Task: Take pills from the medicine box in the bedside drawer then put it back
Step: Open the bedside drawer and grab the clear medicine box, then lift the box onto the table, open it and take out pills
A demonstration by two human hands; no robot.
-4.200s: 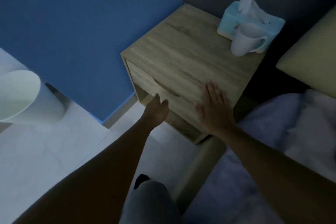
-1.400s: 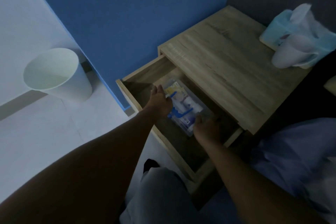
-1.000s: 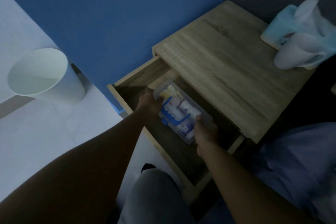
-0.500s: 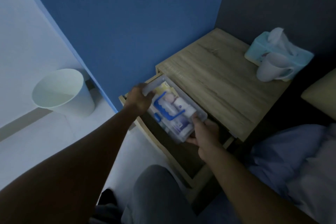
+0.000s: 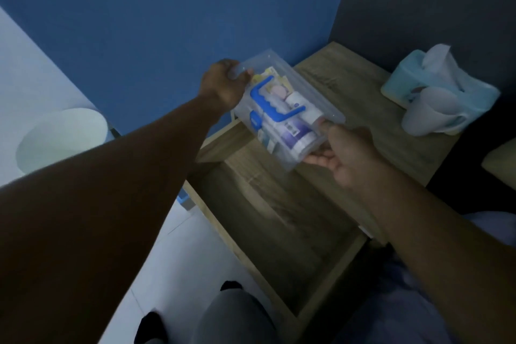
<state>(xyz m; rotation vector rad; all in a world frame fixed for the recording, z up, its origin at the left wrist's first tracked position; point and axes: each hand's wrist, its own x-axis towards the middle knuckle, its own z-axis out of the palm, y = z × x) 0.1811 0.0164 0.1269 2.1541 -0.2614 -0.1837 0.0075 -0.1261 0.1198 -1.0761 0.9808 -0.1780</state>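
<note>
1. At the frame's bottom centre, the open bedside drawer [image 5: 279, 220] lies below my arms.
2. My right hand [image 5: 346, 153] has its fingers [image 5: 325, 127] clamped on the medicine box [image 5: 284, 112] by its near end, mid-frame.
3. My left hand [image 5: 223, 86] grips its far end; the box hangs above the drawer.
4. Upper right, a tissue box [image 5: 435, 86] and mug [image 5: 430, 112] sit on the desk [image 5: 363, 92].

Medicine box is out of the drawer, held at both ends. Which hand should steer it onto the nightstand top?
Probably the right hand: it holds the medicine box at the end nearest the bare nightstand top. The left hand holds the far end, by the wall.
</note>
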